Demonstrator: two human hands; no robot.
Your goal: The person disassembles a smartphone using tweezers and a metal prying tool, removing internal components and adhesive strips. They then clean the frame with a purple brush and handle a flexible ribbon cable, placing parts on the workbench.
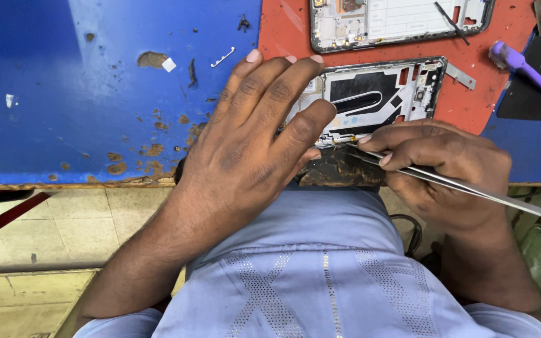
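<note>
On the tabletop (95, 94), keep left hand (252, 144) spread flat, pinning the phone frame (377, 94), while right hand (439, 169), pinching tweezers (458, 184), works gently along the lower edge.

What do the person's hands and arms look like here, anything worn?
Both hands, left hand and right hand, are bare: no gloves, rings or watch visible. Forearms are uncovered to the frame's lower edge. Fingernails are short. The pale blue shirt has lines of small silver studs.
</note>
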